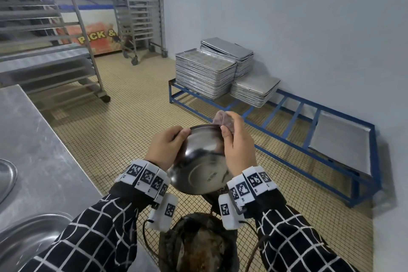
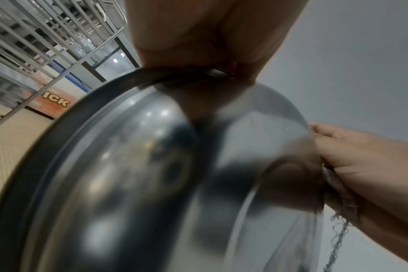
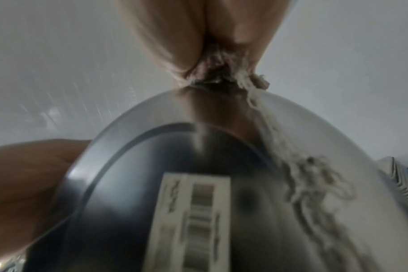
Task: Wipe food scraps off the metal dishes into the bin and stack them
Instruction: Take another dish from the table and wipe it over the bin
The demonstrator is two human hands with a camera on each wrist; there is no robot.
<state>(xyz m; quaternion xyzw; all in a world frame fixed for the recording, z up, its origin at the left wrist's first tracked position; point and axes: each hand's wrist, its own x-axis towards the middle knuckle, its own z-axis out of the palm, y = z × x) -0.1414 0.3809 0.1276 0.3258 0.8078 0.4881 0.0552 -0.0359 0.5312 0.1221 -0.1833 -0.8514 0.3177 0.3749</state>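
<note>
A round metal dish (image 1: 201,161) is held upright on edge in mid-air, its underside with a label facing me. My left hand (image 1: 165,146) grips its left rim, thumb over the edge. My right hand (image 1: 236,143) pinches a crumpled pinkish-grey cloth (image 1: 223,119) against the dish's top right rim. Directly below stands the bin (image 1: 198,245), dark-lined, with brown scraps inside. In the left wrist view the dish (image 2: 151,174) fills the frame, the rim caught under my left hand (image 2: 198,46). The right wrist view shows the cloth (image 3: 219,73) bunched at the dish (image 3: 175,184) edge, loose threads trailing down.
A steel counter (image 1: 33,150) with a large oval metal dish (image 1: 28,240) and another dish's rim (image 1: 6,174) lies at my left. Stacks of baking trays (image 1: 205,70) sit on a low blue frame (image 1: 287,130) by the wall. Wheeled tray racks (image 1: 136,6) stand behind.
</note>
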